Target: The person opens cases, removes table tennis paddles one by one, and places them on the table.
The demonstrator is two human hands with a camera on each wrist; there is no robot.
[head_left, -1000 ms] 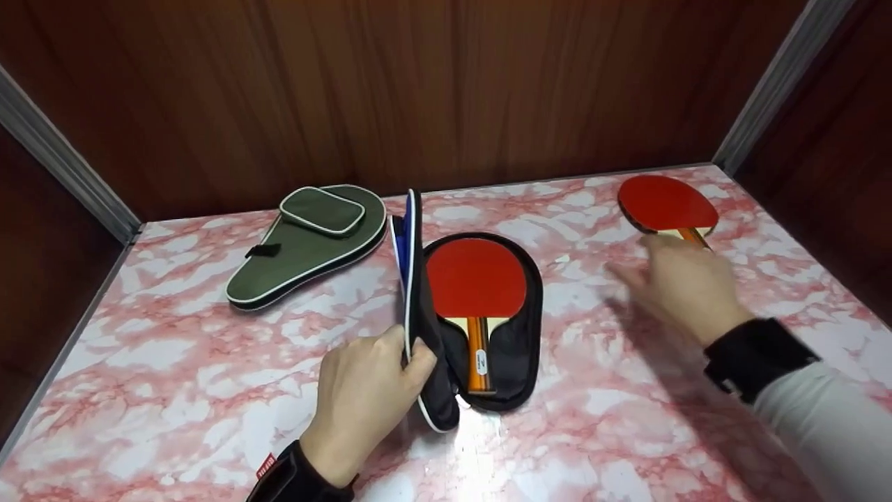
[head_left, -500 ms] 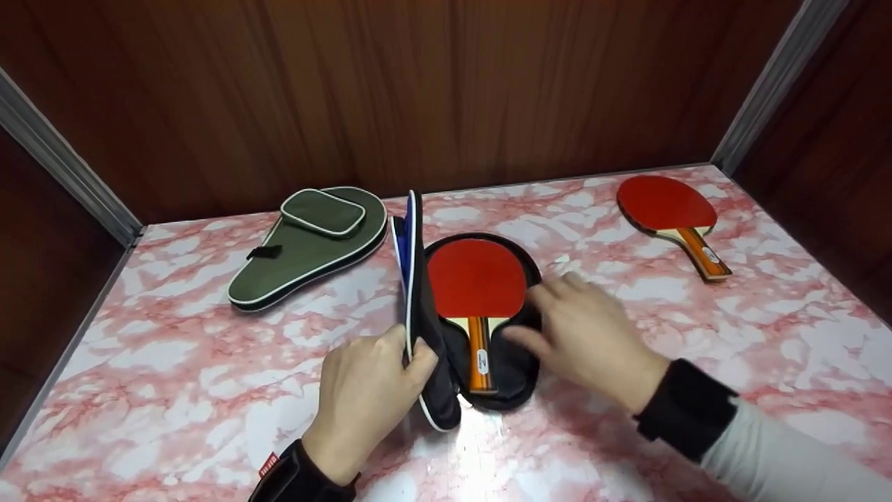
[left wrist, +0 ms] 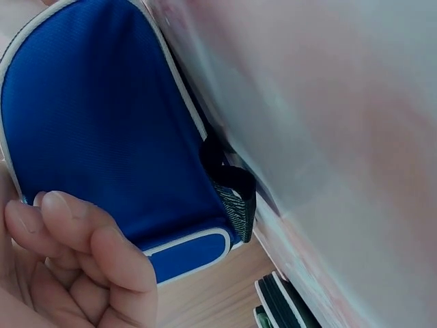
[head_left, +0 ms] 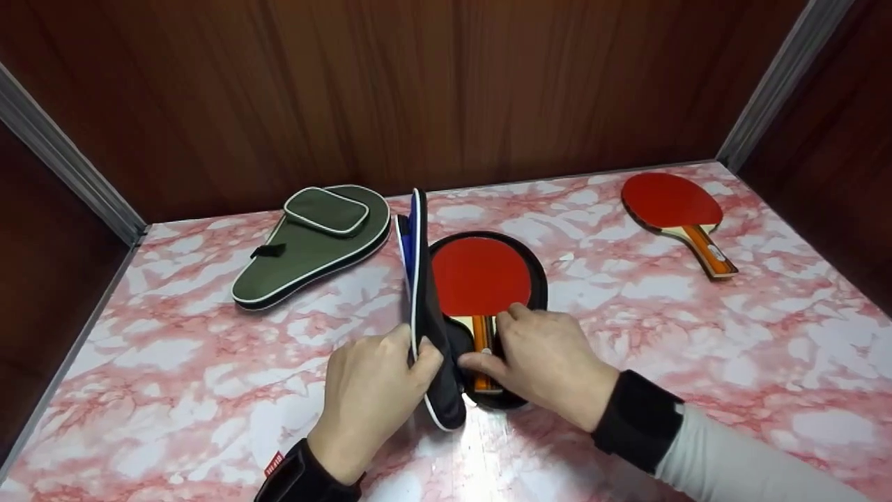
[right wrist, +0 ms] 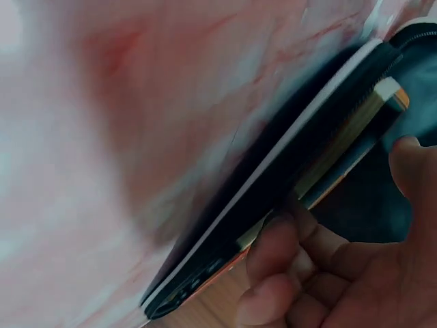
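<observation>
Two paddles and two covers lie on the pink marbled desk [head_left: 174,390], with two hands at work. One red paddle [head_left: 479,284] rests in the opened blue cover [head_left: 418,279] at the desk's middle, blade toward the back edge, handle toward the front edge. The second paddle [head_left: 677,209] lies alone near the back right corner, handle pointing toward the front right. The green cover [head_left: 317,244] lies closed near the back left corner, well apart from both hands.

Wood panels stand along the back edge and both side edges. Bare desk stretches along the front edge, over the left half in front of the green cover, and between the blue cover and the second paddle.

The left hand [head_left: 369,397] comes in from the front edge, thumb and fingers pinching the cover's raised lid and holding it upright on edge; the left wrist view shows its curled fingers against the blue fabric. The right hand [head_left: 547,362] reaches in from the front right, its fingers curled over the handle of the paddle in the cover, thumb toward the lid.
</observation>
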